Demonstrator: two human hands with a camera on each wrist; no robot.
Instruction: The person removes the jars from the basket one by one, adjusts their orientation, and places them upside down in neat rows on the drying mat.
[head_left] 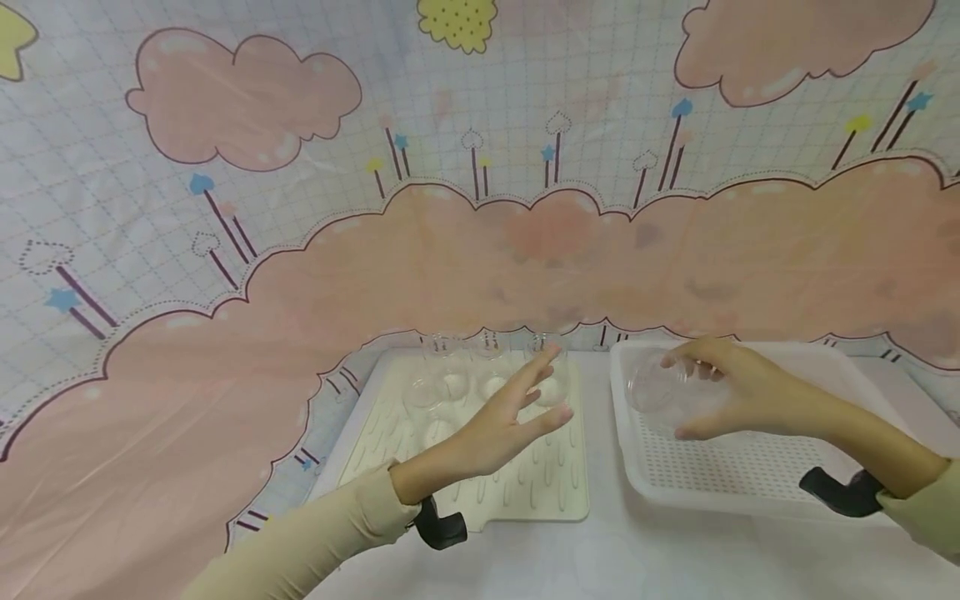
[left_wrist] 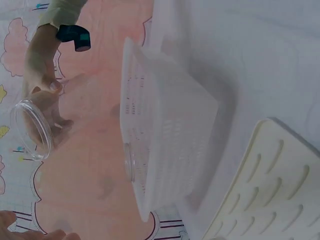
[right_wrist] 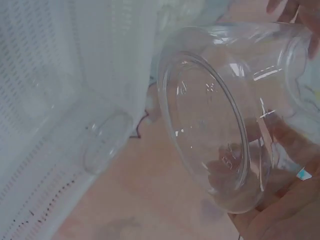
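At the right of the frame, a white basket [head_left: 697, 471] contains a clear cup [right_wrist: 107, 142]; above it, the right hand's [head_left: 738, 392] fingers grip a second cup [right_wrist: 205, 120]. The left hand [head_left: 495, 425], fingers extended, hovers over a mat [head_left: 525, 500] bearing more cups [head_left: 423, 390].

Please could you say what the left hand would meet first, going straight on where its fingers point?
Probably the patterned cloth behind the mat; depth is unclear, so the left hand might brush a clear cup first.
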